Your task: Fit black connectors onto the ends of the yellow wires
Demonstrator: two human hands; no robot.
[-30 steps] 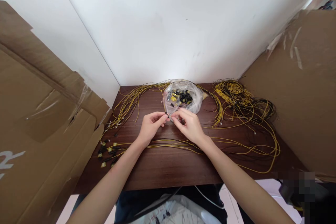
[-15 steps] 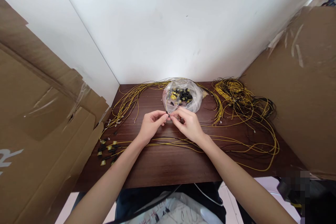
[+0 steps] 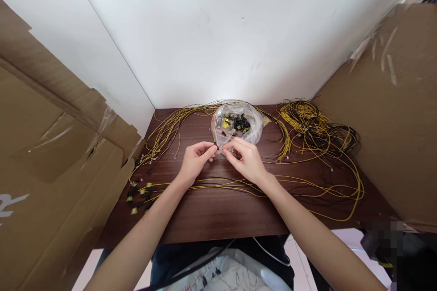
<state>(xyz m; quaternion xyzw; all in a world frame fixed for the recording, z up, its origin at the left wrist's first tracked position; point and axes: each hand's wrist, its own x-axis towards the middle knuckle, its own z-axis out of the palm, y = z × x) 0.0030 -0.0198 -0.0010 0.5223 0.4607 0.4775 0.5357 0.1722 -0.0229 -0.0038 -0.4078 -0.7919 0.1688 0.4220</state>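
White wall (image 3: 211, 32), pale floor (image 3: 300, 270), perhaps tiled

One head-worn camera looks forward and down, near the table (image 3: 221, 220)

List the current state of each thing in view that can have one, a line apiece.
Left grip: pinched shut on small black piece
Right grip: pinched shut, contents too small to tell
Plastic bag: open, holding black and yellow pieces
Right wire heap: tangled
Back-left wires: loosely spread
Front wires: stretched out, looping at right
Left-side connectors: lying in a loose cluster
Left cardboard: standing, edge torn
Right cardboard: standing, pale-streaked
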